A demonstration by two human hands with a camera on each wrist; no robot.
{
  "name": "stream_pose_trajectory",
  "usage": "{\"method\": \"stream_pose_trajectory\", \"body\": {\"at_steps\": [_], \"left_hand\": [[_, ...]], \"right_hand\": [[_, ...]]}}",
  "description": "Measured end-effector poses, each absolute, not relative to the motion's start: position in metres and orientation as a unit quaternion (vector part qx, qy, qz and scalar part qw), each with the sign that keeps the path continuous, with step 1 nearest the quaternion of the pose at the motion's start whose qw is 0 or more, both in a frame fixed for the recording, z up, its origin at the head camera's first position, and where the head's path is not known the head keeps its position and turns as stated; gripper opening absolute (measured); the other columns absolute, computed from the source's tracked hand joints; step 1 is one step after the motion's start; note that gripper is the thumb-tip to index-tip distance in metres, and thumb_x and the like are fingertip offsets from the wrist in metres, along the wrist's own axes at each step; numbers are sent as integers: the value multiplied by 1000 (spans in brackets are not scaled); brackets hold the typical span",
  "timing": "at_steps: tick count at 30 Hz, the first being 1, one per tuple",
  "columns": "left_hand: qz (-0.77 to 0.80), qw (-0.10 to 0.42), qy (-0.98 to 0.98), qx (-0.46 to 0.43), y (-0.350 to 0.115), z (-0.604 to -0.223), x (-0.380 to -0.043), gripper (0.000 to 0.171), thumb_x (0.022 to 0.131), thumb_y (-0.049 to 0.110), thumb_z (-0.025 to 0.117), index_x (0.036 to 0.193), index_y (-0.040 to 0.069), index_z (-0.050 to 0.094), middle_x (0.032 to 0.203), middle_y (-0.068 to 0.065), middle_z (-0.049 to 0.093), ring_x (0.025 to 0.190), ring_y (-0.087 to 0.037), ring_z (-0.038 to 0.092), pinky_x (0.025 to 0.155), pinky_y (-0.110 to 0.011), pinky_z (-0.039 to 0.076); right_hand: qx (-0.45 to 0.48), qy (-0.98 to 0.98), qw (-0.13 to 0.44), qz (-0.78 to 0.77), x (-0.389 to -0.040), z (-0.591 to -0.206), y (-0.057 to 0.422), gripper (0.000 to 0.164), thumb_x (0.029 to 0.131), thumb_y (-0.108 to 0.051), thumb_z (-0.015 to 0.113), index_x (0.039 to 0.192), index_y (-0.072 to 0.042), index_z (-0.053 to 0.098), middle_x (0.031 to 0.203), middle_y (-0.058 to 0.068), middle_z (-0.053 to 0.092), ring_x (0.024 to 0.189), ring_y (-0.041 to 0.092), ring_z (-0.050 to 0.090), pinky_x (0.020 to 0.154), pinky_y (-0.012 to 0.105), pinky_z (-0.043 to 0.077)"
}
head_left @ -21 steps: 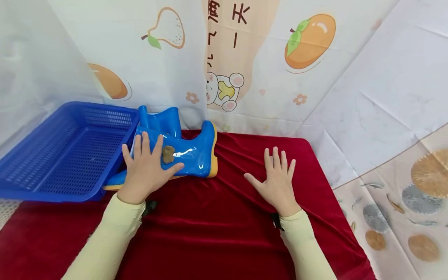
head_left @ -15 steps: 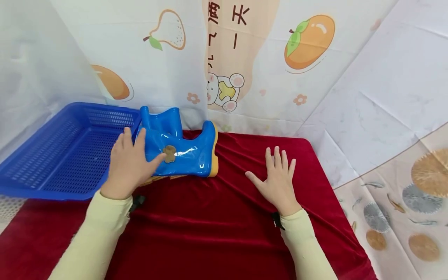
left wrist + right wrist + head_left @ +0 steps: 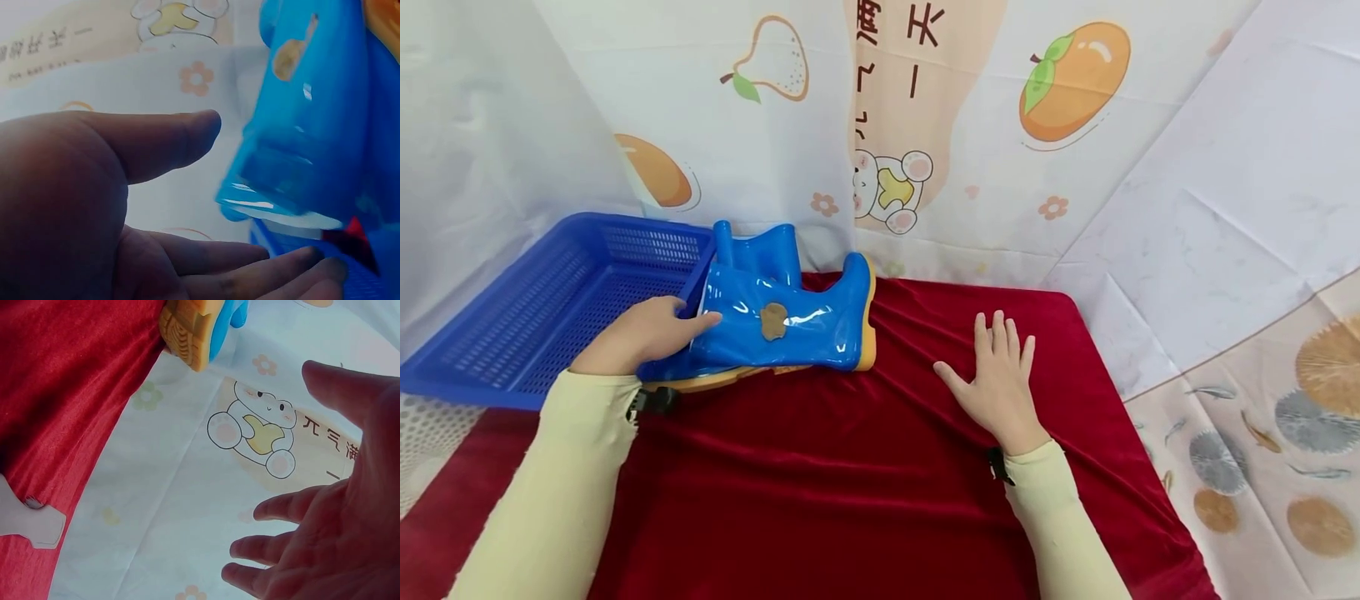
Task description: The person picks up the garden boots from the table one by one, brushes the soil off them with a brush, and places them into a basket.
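A shiny blue rain boot [image 3: 820, 325] with a yellow sole and a brown patch lies on its side on the red cloth [image 3: 820, 450]. More blue boot shaft [image 3: 775, 254] shows behind it, and a yellow sole edge [image 3: 722, 380] in front; the rest is hidden. My left hand [image 3: 643, 333] is at the boot's open top end, beside the basket. In the left wrist view its thumb [image 3: 181, 140] and fingers are spread apart with nothing between them. To the right, my right hand [image 3: 1000, 387] is over the cloth, fingers extended and holding nothing.
A blue mesh basket [image 3: 467, 333] stands left of the boots, close against them. A printed white curtain [image 3: 985, 175] hangs behind the table. In the right wrist view, a flat greyish-white piece [image 3: 31, 515] lies on the cloth near its edge.
My left hand has moved left from above the boot's shaft to its top end and turned, thumb pointing right. My right hand stays nearly still. The view has shifted slightly.
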State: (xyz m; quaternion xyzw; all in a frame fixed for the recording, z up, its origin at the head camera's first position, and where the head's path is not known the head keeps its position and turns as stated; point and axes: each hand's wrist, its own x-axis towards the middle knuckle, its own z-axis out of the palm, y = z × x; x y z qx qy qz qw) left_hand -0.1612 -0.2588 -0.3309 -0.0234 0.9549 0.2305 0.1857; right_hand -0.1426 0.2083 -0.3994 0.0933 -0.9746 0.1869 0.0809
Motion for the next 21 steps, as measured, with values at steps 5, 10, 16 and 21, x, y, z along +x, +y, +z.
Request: {"method": "stream_pose_trajectory", "body": {"at_steps": [5,10,16,21], "left_hand": [[260,208,943,-23,-261,-337,-169,89,105,60,43,141,-22,40,99,-25,65,98,-41,68,90,-62,54],[286,218,933,-31,-263,-342,-173,88,106,57,44,144,-22,36,97,-22,64,103,-45,70,97,-66,51],[321,207,923,-40,-263,-348,-173,83,107,53,46,145,-20,34,103,-24,60,102,-42,69,98,-61,53],[396,190,897,-48,-258,-354,-170,89,106,56,45,150,-18,25,136,-39,43,122,-51,55,99,-59,52]], "right_hand": [[93,-974,79,193,-143,-399,210,103,94,-59,64,164,-1,17,170,27,9,158,44,4,123,64,-9],[94,-974,77,192,-143,-399,210,101,95,-57,65,163,0,18,169,28,9,157,46,5,123,65,-7],[91,-976,70,187,-144,-399,212,100,96,-53,66,163,1,17,169,28,9,157,45,5,123,65,-7],[89,-977,65,184,-145,-399,211,98,96,-51,67,163,1,17,169,29,10,156,46,7,123,66,-6]]}}
